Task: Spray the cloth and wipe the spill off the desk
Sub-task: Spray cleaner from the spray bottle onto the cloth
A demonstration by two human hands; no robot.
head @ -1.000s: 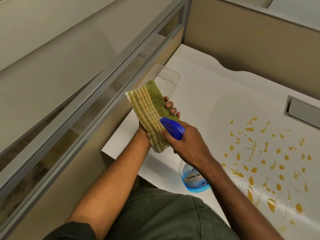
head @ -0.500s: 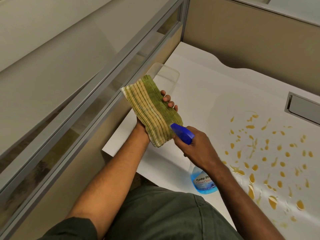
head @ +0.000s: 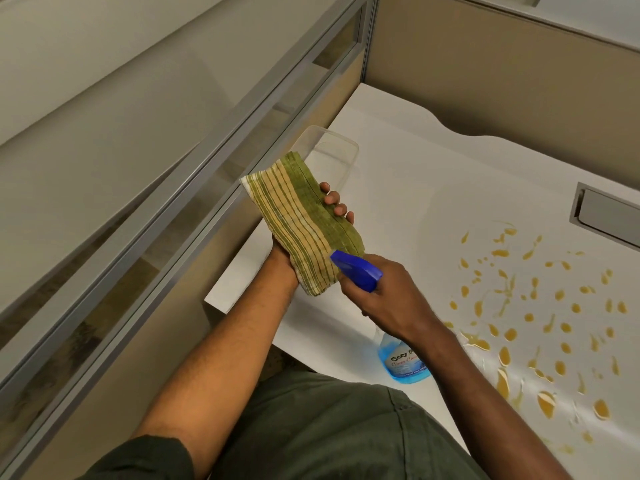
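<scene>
My left hand [head: 334, 209] holds a folded green and yellow striped cloth [head: 301, 221] flat and raised above the desk's left end; only its fingertips and wrist show around the cloth. My right hand [head: 391, 299] grips a spray bottle [head: 401, 362] of blue liquid by the neck, a finger at the trigger. Its blue nozzle head [head: 356, 270] points at the cloth's lower end, almost touching it. An orange-yellow spill [head: 533, 317] of many drops and streaks covers the white desk [head: 433, 188] to the right.
A clear plastic container [head: 332, 150] stands on the desk behind the cloth. A grey cable hatch [head: 609, 216] is set into the desk at the far right. Beige partition walls with a metal rail [head: 194, 157] close in the left and back.
The cloth has tilted a little and shifted slightly left and up. My right hand with the bottle moved right, away from the cloth, and is now close to its lower end again.
</scene>
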